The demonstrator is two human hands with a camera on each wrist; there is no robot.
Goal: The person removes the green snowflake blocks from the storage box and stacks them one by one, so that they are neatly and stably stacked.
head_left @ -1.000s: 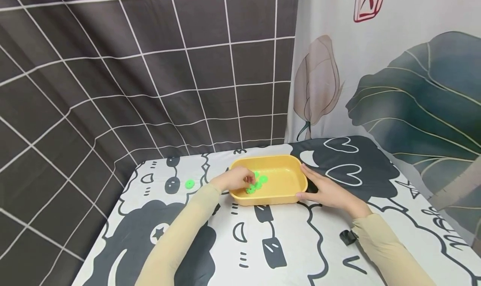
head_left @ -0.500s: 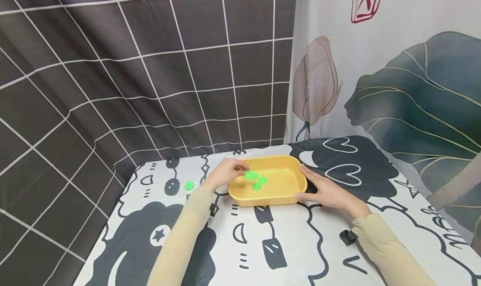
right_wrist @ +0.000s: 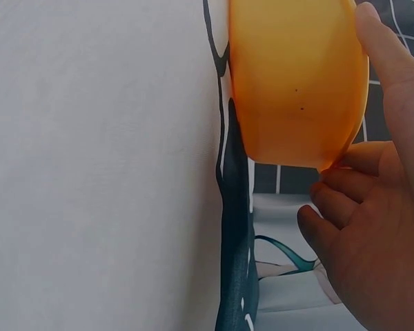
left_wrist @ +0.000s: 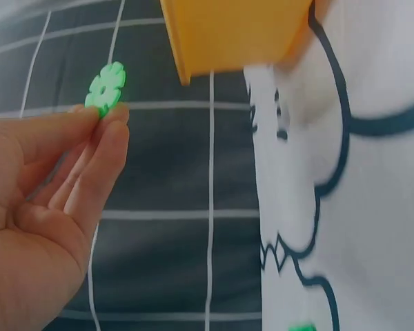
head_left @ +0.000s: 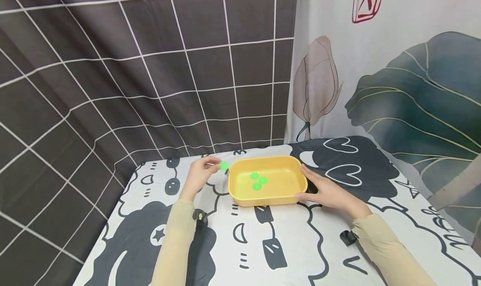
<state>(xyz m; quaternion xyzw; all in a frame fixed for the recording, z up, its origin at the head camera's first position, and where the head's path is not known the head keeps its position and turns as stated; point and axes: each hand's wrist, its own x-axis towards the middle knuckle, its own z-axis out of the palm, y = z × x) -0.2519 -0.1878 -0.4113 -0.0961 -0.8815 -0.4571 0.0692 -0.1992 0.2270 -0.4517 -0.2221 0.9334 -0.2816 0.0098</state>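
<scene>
My left hand [head_left: 198, 177] pinches a bright green flower-shaped plastic disc [head_left: 223, 165] between thumb and fingertips, just left of the yellow plastic bin [head_left: 240, 201]. The left wrist view shows the disc [left_wrist: 106, 88] clearly, with its petal-like edge and a hole in the middle. Inside the bin, toward its left half, lie several more green discs [head_left: 257, 186]. At the bin's right end my right hand [head_left: 330, 190] touches the rim with spread, fairly straight fingers and thumb. The right wrist view has the fingertips against the bin's wall [right_wrist: 297, 83].
A cloth with black-and-white cartoon prints [head_left: 297, 244] covers the table. Another green piece [left_wrist: 302, 328] shows at the bottom edge of the left wrist view. Behind the table hang a dark checked curtain [head_left: 195, 69] and a white one with plant prints [head_left: 323, 123].
My left hand has come out of the bin and moved left, carrying a green disc past the rim. Fewer discs lie in the bin. The right hand and bin have stayed put.
</scene>
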